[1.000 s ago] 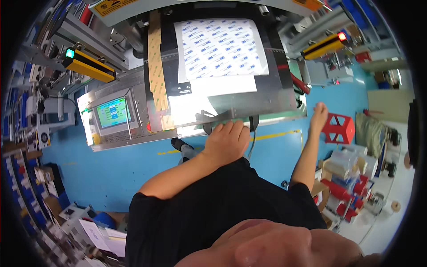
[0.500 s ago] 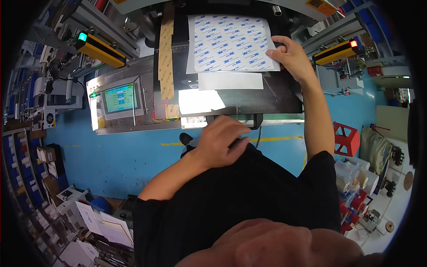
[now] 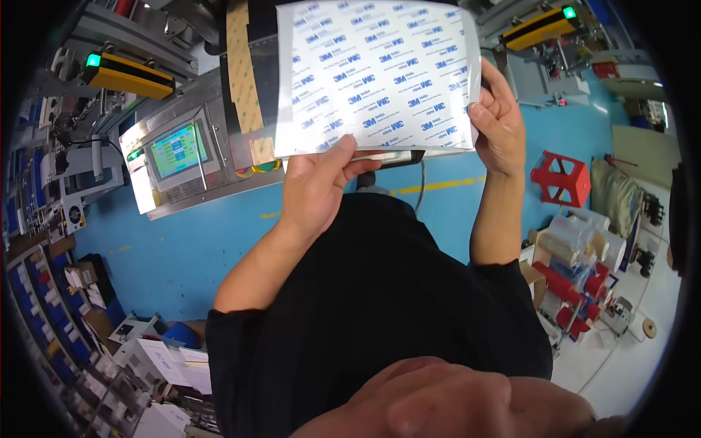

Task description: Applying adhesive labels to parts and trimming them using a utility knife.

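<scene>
Left hand (image 3: 310,196): half-closed, pinching the near edge of the printed sheet (image 3: 376,80)
Right hand (image 3: 502,139): curled, gripping its right edge
Printed sheet: being held right of the control screen (image 3: 175,151)

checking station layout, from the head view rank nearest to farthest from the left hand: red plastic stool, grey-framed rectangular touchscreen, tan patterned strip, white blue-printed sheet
1. White blue-printed sheet, touching the left hand
2. Tan patterned strip, to its left
3. Grey-framed rectangular touchscreen, farther left
4. Red plastic stool, far right
</scene>
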Tool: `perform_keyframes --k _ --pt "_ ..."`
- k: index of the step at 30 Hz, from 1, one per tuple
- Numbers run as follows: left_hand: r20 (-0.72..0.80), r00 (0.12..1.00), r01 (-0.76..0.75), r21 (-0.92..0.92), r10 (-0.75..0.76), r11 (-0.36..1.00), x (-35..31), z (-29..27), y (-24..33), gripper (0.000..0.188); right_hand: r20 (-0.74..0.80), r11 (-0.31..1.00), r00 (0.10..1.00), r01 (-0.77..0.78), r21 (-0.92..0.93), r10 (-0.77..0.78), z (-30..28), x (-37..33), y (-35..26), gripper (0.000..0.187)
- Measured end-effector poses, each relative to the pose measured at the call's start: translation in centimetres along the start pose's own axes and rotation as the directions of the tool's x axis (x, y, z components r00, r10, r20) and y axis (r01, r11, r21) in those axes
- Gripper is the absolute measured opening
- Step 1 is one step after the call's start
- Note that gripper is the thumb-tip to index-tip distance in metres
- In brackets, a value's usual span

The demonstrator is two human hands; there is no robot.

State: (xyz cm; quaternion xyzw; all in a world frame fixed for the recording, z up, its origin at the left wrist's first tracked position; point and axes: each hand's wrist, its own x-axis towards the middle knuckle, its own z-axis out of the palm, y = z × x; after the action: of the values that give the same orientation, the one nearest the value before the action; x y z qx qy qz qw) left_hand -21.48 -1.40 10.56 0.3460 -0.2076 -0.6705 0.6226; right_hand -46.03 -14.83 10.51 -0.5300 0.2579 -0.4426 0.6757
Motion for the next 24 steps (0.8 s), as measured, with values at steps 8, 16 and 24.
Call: perform_keyframes --k 8,16,24 --pt "-0.011 0.998 -0.069 0.037 0.069 0.997 -1.3 0.6 0.0 0.039 -0.035 0.993 0.999 0.013 -0.116 -0.017 2.3 -2.0 -1.3 0.072" --pt "-0.065 0.982 -0.180 -0.065 0.176 0.982 -2.3 1.2 0.3 0.038 -0.076 0.985 0.997 -0.015 -0.173 0.001 4.7 -2.1 -1.1 0.071" --pt "-0.077 0.976 -0.212 -0.114 0.204 0.971 -2.5 1.0 0.6 0.035 -0.077 0.987 0.997 -0.009 -0.162 -0.004 5.2 -1.6 -1.1 0.071"
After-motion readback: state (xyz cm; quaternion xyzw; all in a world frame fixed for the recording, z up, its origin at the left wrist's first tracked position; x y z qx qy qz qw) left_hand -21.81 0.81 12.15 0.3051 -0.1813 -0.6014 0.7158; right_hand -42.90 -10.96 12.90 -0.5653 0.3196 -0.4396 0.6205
